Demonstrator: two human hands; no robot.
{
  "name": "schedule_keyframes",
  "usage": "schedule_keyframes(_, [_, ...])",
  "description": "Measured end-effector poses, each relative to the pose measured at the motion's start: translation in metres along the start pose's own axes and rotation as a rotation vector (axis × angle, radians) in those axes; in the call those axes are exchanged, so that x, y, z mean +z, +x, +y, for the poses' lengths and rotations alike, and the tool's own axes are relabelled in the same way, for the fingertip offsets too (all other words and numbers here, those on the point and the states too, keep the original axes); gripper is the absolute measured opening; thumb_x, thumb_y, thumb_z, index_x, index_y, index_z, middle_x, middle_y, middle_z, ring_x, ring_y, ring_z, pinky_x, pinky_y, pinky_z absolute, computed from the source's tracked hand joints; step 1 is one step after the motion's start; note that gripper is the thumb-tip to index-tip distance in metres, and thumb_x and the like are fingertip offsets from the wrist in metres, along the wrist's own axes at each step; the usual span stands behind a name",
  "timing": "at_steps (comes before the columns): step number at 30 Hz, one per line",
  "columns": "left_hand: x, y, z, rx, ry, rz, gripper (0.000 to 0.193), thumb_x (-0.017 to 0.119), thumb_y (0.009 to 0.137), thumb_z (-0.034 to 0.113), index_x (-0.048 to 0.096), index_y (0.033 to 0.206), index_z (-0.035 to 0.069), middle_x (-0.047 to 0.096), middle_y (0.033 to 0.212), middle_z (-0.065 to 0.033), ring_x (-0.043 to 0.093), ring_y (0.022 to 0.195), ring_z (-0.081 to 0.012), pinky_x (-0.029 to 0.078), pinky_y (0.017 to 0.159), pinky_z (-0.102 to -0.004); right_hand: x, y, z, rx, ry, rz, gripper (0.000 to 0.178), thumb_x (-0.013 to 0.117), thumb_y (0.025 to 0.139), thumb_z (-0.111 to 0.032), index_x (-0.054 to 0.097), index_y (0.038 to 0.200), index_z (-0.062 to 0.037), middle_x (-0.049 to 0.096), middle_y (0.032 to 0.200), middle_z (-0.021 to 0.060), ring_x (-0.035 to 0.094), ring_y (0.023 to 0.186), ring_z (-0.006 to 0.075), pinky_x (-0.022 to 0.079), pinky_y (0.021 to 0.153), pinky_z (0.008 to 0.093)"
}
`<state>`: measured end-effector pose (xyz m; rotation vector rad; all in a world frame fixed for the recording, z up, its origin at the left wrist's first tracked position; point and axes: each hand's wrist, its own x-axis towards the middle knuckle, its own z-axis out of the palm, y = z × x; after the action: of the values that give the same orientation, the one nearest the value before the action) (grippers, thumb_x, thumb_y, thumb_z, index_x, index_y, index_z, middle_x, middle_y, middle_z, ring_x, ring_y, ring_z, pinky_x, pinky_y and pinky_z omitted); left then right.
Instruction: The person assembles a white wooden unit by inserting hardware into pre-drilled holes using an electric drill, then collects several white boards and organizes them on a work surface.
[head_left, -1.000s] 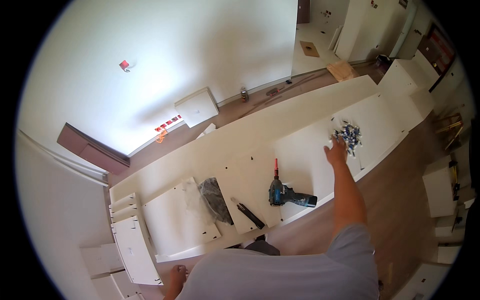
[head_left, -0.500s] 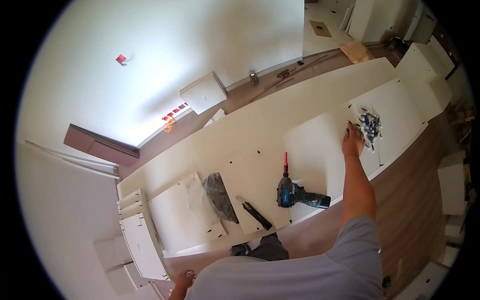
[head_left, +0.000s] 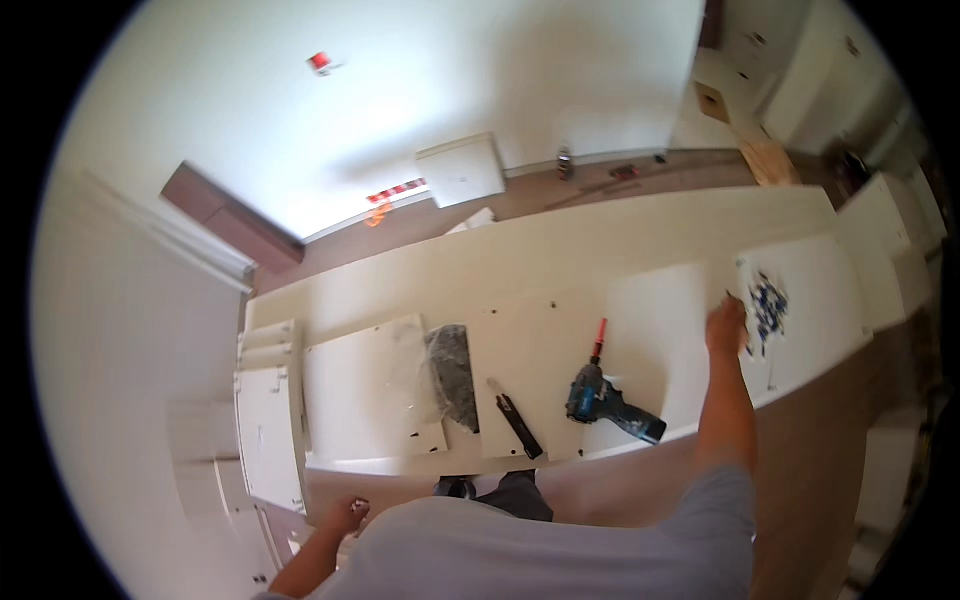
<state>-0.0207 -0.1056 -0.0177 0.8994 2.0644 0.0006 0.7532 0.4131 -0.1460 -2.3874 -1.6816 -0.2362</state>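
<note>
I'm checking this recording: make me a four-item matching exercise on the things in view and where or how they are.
Column one:
1. power driver
2. black-handled cutter
3. pile of small fittings
4. orange cord

Column two:
A. near the foot of the white wall
B. just to the right of the right hand
C. fitted with a red tip
D. between the dark sheet and the power driver

Pairs: 1-C, 2-D, 3-B, 4-A

the right arm (head_left: 728, 415) stretches forward, right fingers (head_left: 735, 304) blurred, while left fingers (head_left: 358, 510) curl loosely beside the torso (head_left: 520, 550).
</note>
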Motion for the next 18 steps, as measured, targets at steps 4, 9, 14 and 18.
schedule_keyframes(4, [-0.003,-0.011,-0.002,-0.046,0.092,0.059,0.031,0.070,0.096,0.032,0.071,0.116,0.009,0.075,0.094,-0.0111,0.071,0.077,-0.0218,0.057,0.072,-0.0380,-0.011,-0.005,-0.011,0.040,0.123,-0.027,0.029,0.056,0.094,-0.016,0.058,0.122,-0.0124,0.061,0.126,0.0107,0.058,0.121,0.0315,0.052,0.095,0.0479])
schedule_keyframes(9, [-0.001,-0.023,0.005,-0.119,0.013,0.036,0.033,0.070,0.095,0.034,0.072,0.117,0.010,0.075,0.104,-0.0131,0.071,0.093,-0.0249,0.056,0.083,-0.0388,-0.019,-0.007,-0.004,0.025,0.252,-0.002,0.030,0.055,0.099,-0.021,0.058,0.127,-0.0123,0.061,0.130,0.0098,0.060,0.121,0.0330,0.052,0.095,0.0476])
schedule_keyframes(14, [-0.009,-0.032,0.022,-0.079,0.031,0.047,0.032,0.070,0.095,0.032,0.071,0.118,0.010,0.074,0.102,-0.0132,0.070,0.093,-0.0241,0.056,0.083,-0.0385,-0.028,-0.003,-0.011,-0.026,0.377,0.170,0.028,0.056,0.100,-0.022,0.062,0.125,-0.0092,0.066,0.121,0.0143,0.064,0.112,0.0368,0.053,0.093,0.0466])
schedule_keyframes(18, [-0.003,-0.002,0.045,0.022,-0.231,0.036,0.032,0.069,0.097,0.028,0.069,0.117,0.003,0.074,0.098,-0.0112,0.069,0.090,-0.0185,0.055,0.080,-0.0345,-0.040,-0.015,-0.044,-0.075,0.694,0.356,0.026,0.058,0.098,-0.014,0.065,0.119,-0.0004,0.068,0.114,0.0178,0.067,0.101,0.0332,0.055,0.090,0.0405])
